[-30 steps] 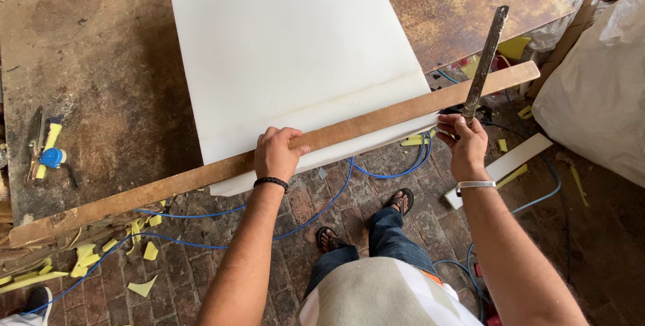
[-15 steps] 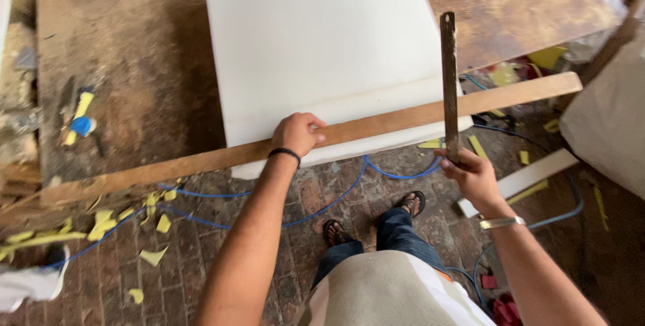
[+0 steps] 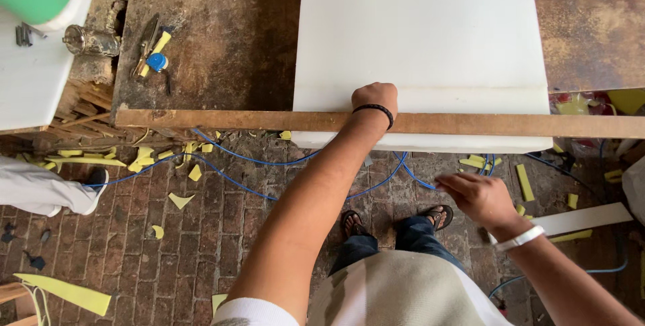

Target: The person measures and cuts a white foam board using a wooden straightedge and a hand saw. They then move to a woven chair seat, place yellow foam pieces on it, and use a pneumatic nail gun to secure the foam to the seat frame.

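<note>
A large white foam sheet [image 3: 423, 30] lies on a worn brown table [image 3: 222, 37] and overhangs its near edge. A long wooden strip [image 3: 235, 119] runs across the sheet along that edge. My left hand [image 3: 374, 99], with a black band on the wrist, is curled over the strip and presses it onto the sheet. My right hand [image 3: 478, 196], with a silver bracelet, hangs blurred below the table edge over the brick floor, fingers apart and pointing left. I see no tool in it.
A yellow and blue cutting tool [image 3: 154, 50] and a metal jar [image 3: 87, 40] lie at the table's left. Another person's grey trouser leg and shoe [image 3: 47, 188] stand at the left. Blue cable [image 3: 235, 165], yellow foam scraps [image 3: 178, 199] and a white offcut [image 3: 584, 218] litter the floor.
My right hand has dropped from the strip to below the table edge, and the long metal ruler it held upright is gone from view. My left hand stays on the wooden strip.
</note>
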